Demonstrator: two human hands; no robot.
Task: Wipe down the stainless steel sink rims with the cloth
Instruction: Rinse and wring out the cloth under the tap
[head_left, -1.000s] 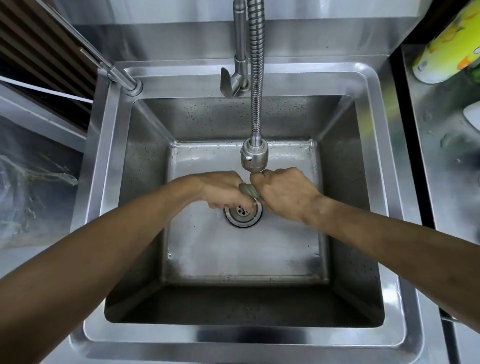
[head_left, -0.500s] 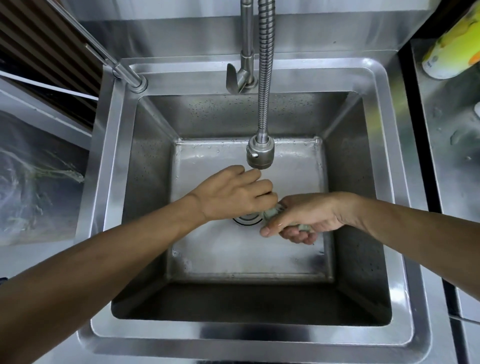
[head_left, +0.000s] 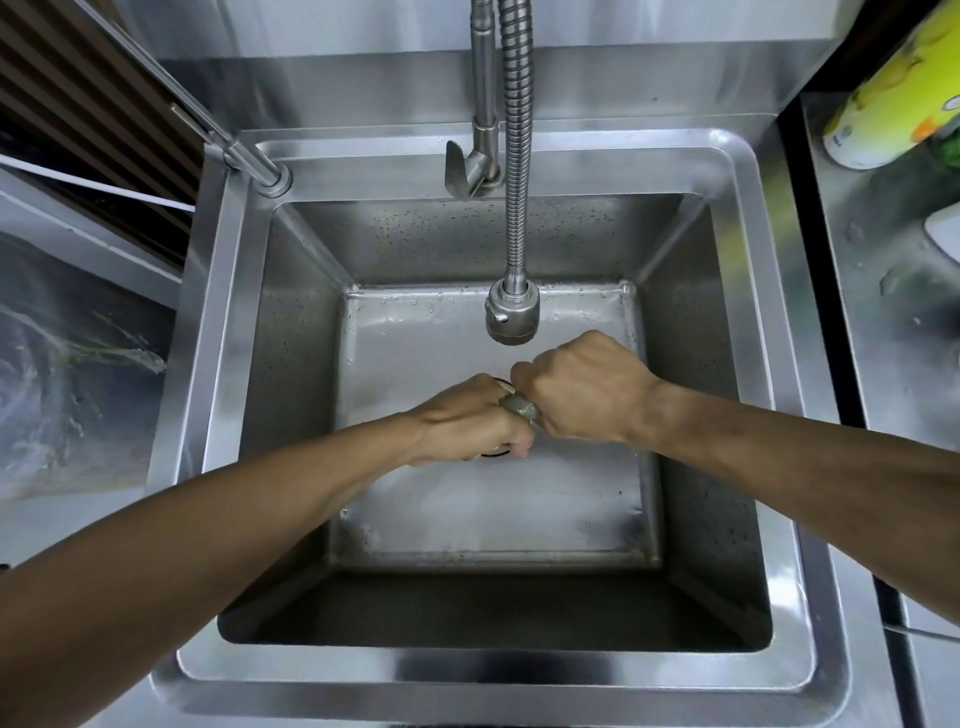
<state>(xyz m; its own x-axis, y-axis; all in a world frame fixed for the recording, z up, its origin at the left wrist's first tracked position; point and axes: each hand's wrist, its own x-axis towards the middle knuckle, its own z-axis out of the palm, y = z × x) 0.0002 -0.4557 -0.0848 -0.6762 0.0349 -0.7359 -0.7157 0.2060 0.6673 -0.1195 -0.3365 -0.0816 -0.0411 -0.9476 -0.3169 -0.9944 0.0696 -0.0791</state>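
Your left hand (head_left: 470, 421) and right hand (head_left: 587, 389) are both fisted tight on the grey cloth (head_left: 519, 406) — twisted into a short rope between them — held over the sink (head_left: 483, 670) basin just below the sprayer head (head_left: 511, 314), drain (head_left: 493, 454) mostly hidden under the left hand.

Grey-green cloth (head_left: 521, 406) twisted tight, mostly hidden between fists, above basin of stainless sink (head_left: 774, 322); rims bare.
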